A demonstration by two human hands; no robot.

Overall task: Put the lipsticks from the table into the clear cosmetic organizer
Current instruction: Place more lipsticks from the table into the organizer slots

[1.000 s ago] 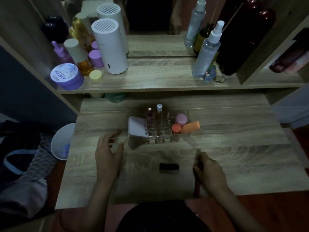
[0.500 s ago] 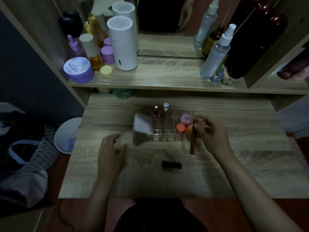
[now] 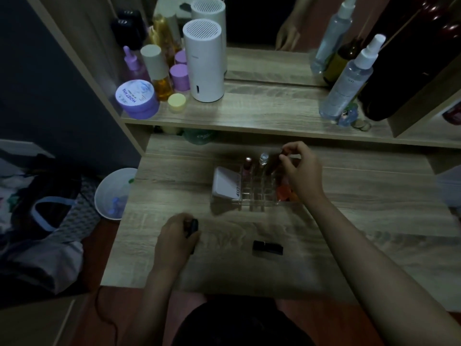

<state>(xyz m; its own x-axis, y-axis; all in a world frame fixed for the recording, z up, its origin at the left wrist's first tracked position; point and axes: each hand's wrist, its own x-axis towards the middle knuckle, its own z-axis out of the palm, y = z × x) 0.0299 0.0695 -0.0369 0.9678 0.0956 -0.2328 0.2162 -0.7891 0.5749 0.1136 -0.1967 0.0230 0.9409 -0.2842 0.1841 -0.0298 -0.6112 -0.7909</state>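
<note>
Lipstick, a small rigid tube lying near the bench's front edge, looks light and smooth, best pinched across its barrel; right hand lowers another into the organizer, left hand closed on a third.

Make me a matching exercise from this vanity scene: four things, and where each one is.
1. black lipstick
2. white cylinder
3. purple jar
4. dark slim tube

A. in the right hand, over the clear organizer
B. shelf, left end
C. flat on the table, nearer than the organizer
D. shelf, right of the small bottles

Pairs: 1-C, 2-D, 3-B, 4-A
</note>
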